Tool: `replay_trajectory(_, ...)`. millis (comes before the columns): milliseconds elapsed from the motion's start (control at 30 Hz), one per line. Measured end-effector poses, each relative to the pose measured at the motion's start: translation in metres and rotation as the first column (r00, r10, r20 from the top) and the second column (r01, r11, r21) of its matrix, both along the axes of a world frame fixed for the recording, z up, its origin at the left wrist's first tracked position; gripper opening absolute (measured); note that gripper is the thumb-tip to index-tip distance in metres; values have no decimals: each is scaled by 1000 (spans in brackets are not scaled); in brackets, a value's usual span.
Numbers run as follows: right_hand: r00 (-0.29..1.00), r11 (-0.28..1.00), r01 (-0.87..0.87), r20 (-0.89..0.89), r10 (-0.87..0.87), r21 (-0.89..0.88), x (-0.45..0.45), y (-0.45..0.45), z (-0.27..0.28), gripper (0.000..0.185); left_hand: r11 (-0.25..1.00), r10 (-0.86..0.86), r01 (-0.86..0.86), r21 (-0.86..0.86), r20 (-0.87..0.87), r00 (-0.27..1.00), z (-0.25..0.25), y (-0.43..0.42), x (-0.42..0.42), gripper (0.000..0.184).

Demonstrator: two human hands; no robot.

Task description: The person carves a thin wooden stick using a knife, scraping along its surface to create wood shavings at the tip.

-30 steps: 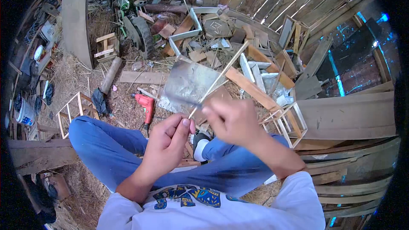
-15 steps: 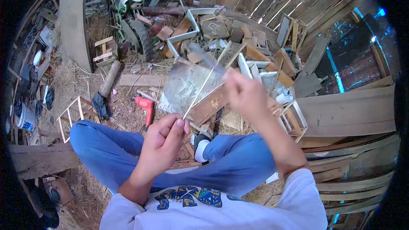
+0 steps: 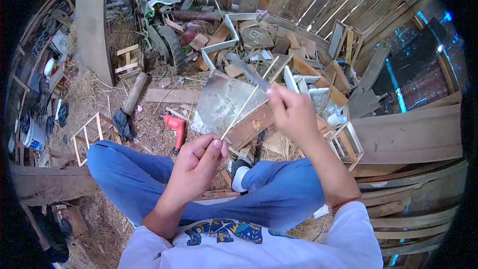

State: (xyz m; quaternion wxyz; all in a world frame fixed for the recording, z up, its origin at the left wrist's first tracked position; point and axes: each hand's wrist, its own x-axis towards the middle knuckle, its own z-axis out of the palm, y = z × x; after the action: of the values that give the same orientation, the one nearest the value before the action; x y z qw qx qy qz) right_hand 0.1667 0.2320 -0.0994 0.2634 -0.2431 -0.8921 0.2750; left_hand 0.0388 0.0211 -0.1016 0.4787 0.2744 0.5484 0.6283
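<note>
Denim [image 3: 129,169] is spreading over your folded legs, close under both forearms. Your left hand [image 3: 196,164] is pinching the near end of a thin stick [image 3: 241,111], which is slanting away from you. Your right hand [image 3: 294,114] is gripping a blurred blade [image 3: 249,73] crossing the stick's far part; contact is impossible to tell. Risk, as judged: the far end is lacking support, so flexing or rolling could be sending the edge skidding, and a return slip could be reaching your left thumb. Working room is lying between your hands, above a brown board [image 3: 253,123] and grey sheet [image 3: 224,100]. Red drill [image 3: 175,128] is bounding the left; slatted frame [image 3: 346,142] is crowding your right forearm. Beyond, scrap wood [image 3: 254,36] is limiting forward reach.
</note>
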Motion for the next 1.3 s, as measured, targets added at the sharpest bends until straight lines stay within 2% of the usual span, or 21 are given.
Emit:
replay_trajectory(100,992,996,90,89,-89,-10,0,3,7,21,1000,-3,3,18,-13,1000,1,1,3,26)
replay_trajectory(167,986,975,-162,-18,167,149,4,-27,0,24,1000,1,-1,20,4,1000,2,1,1,26)
replay_trajectory(233,978,962,-211,44,206,173,6,-24,-6,26,1000,19,-19,-4,56,998,0,1,-2,26)
replay_trajectory(267,977,963,-212,47,207,164,5,-16,-5,26,1000,20,-20,-12,60,998,1,0,-3,26)
replay_trajectory(333,998,978,10,57,-22,210,1,0,1,27,1000,1,-1,1,107,994,2,0,-2,27)
replay_trajectory(400,997,984,-33,76,19,176,5,-18,2,29,1000,-3,0,24,111,994,3,3,-1,28)
replay_trajectory(467,988,962,-148,-13,155,229,4,-30,4,30,999,-29,26,28,114,993,3,0,-1,28)
replay_trajectory(500,993,969,-117,56,107,218,4,-21,0,29,1000,-28,26,16,113,993,3,-1,-1,28)
replay_trajectory(633,998,990,-42,47,36,134,3,-22,6,29,1000,-14,12,19,133,991,1,0,-1,27)
replay_trajectory(700,970,950,-234,-20,243,205,4,-39,3,31,999,-24,20,35,122,992,1,3,-1,27)
replay_trajectory(733,970,952,-232,-26,242,200,2,-32,5,31,999,-7,2,39,139,990,2,4,-1,27)
replay_trajectory(800,1000,986,-26,10,25,164,0,-15,8,30,999,6,-11,31,159,987,2,1,0,27)
replay_trajectory(867,1000,982,-23,22,19,189,1,-23,8,31,999,-8,1,42,166,986,0,4,1,27)
replay_trajectory(933,974,937,-209,-31,226,281,2,-42,5,33,999,-15,7,47,168,986,0,5,0,27)
replay_trajectory(1000,976,931,-209,2,219,299,0,-28,7,34,1000,-25,22,22,171,985,-1,2,-1,27)
replay_trajectory(1067,998,988,0,59,-9,153,-3,-13,5,33,1000,8,-12,21,188,982,-2,3,0,27)
replay_trajectory(1133,999,991,-6,48,0,135,-1,-29,3,34,1000,-19,17,15,184,983,-1,4,0,28)
replay_trajectory(1167,990,965,-127,-23,136,229,-1,-37,3,35,999,-41,42,2,181,983,-2,5,-1,28)
replay_trajectory(1233,974,945,-226,42,222,238,3,-34,1,34,999,-44,39,25,243,969,-4,6,-2,28)
replay_trajectory(1267,975,949,-222,40,218,226,3,-27,2,34,998,-48,37,43,308,950,-5,4,-1,27)
replay_trajectory(1300,993,974,-119,23,117,191,-1,-17,5,33,999,-49,40,35,311,949,-5,3,-1,27)
